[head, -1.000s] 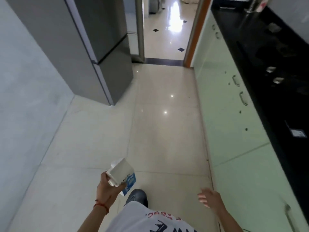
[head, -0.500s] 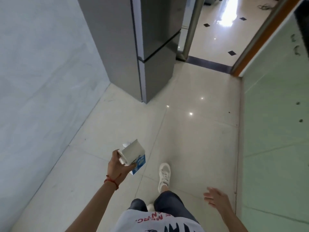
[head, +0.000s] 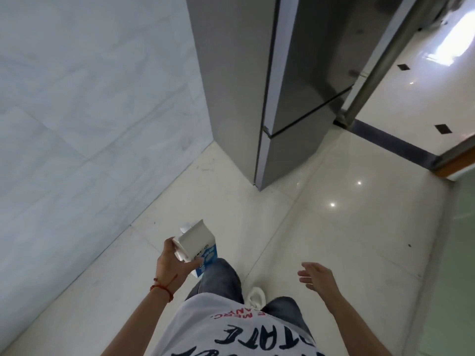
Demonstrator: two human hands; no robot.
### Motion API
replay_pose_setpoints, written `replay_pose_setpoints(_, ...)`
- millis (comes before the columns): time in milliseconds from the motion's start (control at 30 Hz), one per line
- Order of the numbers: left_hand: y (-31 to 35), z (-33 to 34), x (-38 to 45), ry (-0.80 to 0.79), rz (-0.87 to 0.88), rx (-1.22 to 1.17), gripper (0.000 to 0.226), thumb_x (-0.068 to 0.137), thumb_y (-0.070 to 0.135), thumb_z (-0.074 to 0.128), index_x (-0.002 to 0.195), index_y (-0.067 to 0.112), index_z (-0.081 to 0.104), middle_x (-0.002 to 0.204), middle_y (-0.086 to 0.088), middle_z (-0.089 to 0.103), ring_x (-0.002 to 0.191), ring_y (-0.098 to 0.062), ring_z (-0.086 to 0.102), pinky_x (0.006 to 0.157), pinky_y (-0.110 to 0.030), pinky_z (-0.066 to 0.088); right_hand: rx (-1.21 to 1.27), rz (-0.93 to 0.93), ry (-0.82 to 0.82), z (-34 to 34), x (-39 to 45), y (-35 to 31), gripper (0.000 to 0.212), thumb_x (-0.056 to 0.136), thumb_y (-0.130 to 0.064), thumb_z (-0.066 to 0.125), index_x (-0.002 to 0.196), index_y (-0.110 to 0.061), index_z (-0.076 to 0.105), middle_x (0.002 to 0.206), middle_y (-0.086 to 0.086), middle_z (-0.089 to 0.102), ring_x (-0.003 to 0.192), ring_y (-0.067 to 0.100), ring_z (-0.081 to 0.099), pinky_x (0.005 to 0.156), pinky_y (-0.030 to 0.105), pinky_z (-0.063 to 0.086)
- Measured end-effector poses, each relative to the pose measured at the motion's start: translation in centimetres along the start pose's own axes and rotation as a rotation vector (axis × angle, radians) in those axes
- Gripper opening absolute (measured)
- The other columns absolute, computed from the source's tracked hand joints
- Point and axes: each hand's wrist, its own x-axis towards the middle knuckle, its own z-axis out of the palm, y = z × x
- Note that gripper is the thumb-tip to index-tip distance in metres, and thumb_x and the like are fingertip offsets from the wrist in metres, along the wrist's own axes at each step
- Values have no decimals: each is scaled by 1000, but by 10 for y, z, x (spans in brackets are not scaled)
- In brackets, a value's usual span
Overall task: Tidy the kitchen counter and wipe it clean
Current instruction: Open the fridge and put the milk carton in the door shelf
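One carton [head: 198,246], white with a blue lower panel and its gable top opened, sits low in the view at about 7 o'clock, carried tilted above the floor [head: 321,240]. The left hand [head: 172,265] has its grip wrapped around the carton's top end, thumb on one side and fingers curled over the other, a red thread at the wrist. The right hand [head: 314,274], at about 5 o'clock, hangs with fingers loosely spread and nothing in it. Up at 12 o'clock stands the grey fridge [head: 282,86], both doors closed, with a pale wall [head: 90,111] at 10 o'clock and a doorway off at 2 o'clock. No counter shows from here. By my reading this is the tidying step: an item from the counter is being taken to the fridge. The next move likely calls for the free right hand to reach the fridge door edge and pull it open, while the left keeps the opened carton level enough not to spill
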Motion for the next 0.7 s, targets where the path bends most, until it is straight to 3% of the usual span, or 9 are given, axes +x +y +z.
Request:
replay_pose_setpoints(200,49,14,88,13,1,-34,57,63,13,81,102,17,40,103,-2,54,96,-22,51,69,-26,42,2,-74,-45,26,65,-94,17,91,-18,53,95,-6,64,89,14,69,78,24,64,71,31,48)
replay_pose_setpoints(300,81,21,146,-22,39,-17,58,63,14,82,105,14,42,103,0,54,98,-20,51,69,-24,42,28,-99,7,40,95,-139,19,91,-17,54,98,-4,65,90,16,69,78,26,64,73,33,48)
replay_pose_setpoints(500,176,17,246,-105,174,17,60,64,14,81,110,10,43,107,0,54,100,-15,50,67,-16,45,-5,-285,92,71,129,-259,32,92,-16,51,122,-5,54,89,5,66,82,22,62,80,34,49)
replay_pose_setpoints(633,242,12,289,-139,290,26,65,64,13,81,115,5,43,109,0,54,100,-16,51,65,-15,46,-13,-532,267,84,128,-364,46,90,-18,55,133,-15,40,119,5,57,105,20,57,81,25,48)
replay_pose_setpoints(700,271,10,299,-151,334,-8,64,64,10,80,116,5,43,110,2,53,103,-15,50,66,-14,47,13,-722,384,86,124,-410,57,87,-17,59,138,-12,34,134,7,49,116,18,51,93,30,47)
